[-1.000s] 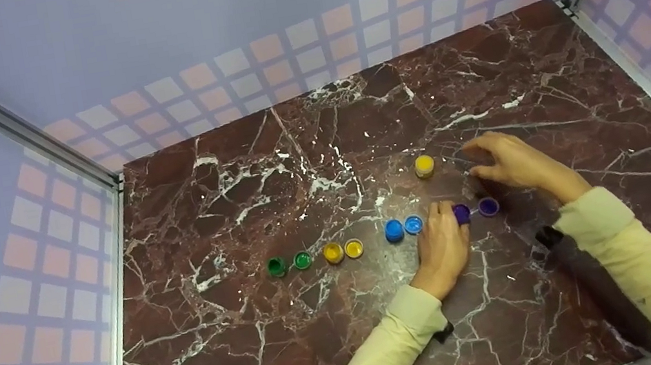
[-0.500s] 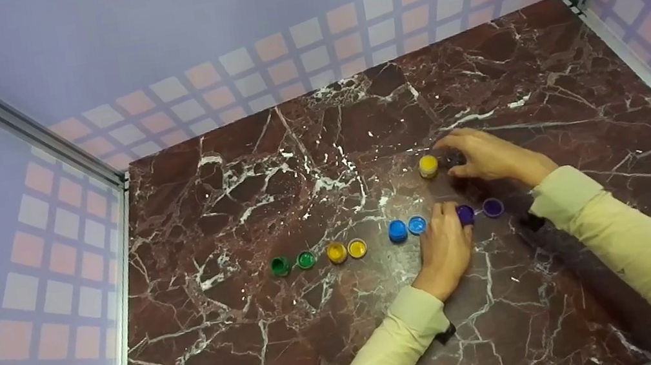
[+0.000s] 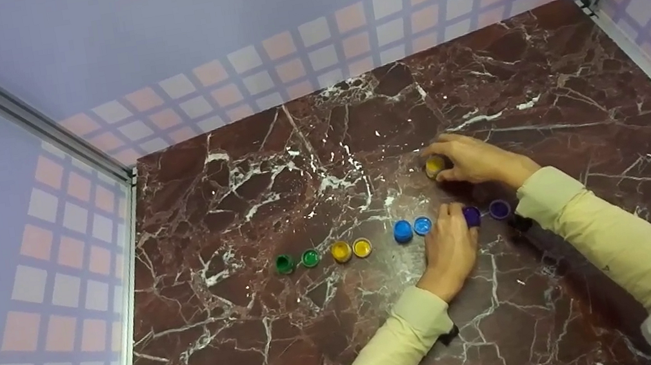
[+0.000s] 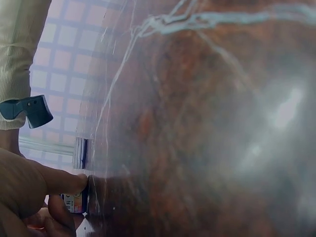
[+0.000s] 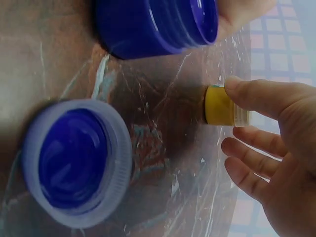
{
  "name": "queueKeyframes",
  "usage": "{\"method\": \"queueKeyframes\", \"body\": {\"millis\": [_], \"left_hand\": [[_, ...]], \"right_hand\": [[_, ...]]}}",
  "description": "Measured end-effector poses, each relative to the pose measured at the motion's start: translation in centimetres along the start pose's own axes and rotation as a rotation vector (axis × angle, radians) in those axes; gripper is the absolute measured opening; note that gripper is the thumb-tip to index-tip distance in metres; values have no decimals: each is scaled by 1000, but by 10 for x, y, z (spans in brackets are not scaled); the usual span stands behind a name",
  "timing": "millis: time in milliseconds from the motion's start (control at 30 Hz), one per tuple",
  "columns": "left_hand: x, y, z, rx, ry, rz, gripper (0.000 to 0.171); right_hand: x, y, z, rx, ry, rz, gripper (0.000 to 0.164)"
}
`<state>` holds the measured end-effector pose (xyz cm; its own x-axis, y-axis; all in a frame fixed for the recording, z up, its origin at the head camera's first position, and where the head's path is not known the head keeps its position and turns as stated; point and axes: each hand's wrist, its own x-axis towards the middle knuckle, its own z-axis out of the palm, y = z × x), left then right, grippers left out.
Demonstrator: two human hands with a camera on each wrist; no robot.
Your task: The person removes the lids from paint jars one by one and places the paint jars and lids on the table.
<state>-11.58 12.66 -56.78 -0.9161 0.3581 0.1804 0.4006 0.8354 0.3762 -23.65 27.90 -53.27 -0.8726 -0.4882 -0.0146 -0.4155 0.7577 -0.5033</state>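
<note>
My left hand (image 3: 451, 249) grips the open purple paint jar (image 3: 472, 216) from its left side; in the left wrist view the fingers pinch the labelled side of the jar (image 4: 74, 202). The purple lid (image 3: 500, 209) lies upturned just right of it, paint inside, large in the right wrist view. Farther back, my right hand (image 3: 479, 159) curls its thumb and fingers round a closed yellow paint jar (image 3: 435, 167). In the right wrist view the thumb lies against this yellow jar (image 5: 219, 106), its pale ribbed cap toward the fingers.
Left of my left hand stand an open blue jar (image 3: 402, 231) and its lid (image 3: 422, 226), then a yellow jar (image 3: 341, 252) with lid (image 3: 362, 248), and a green jar (image 3: 284, 263) with lid (image 3: 310, 258). Panel walls edge the marbled tabletop (image 3: 249, 358).
My right hand has moved left to the closed yellow jar and its fingers have come round it. The left hand has stayed at the purple jar. The head view has shifted slightly.
</note>
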Motion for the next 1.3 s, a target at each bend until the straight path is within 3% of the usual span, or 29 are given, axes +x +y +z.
{"method": "queueKeyframes", "body": {"millis": [400,600,967,1300], "left_hand": [[-1,0,1,18,14,11,34],[-1,1,1,34,23,17,35],[-1,-2,-1,-45,7,10,41],[-3,1,-11,-49,-9,-9,43]], "right_hand": [[-1,8,7,39,70,-83,34],[-5,11,8,66,117,-128,32],[-25,20,0,68,160,-34,35],[-52,24,-12,51,207,11,39]]}}
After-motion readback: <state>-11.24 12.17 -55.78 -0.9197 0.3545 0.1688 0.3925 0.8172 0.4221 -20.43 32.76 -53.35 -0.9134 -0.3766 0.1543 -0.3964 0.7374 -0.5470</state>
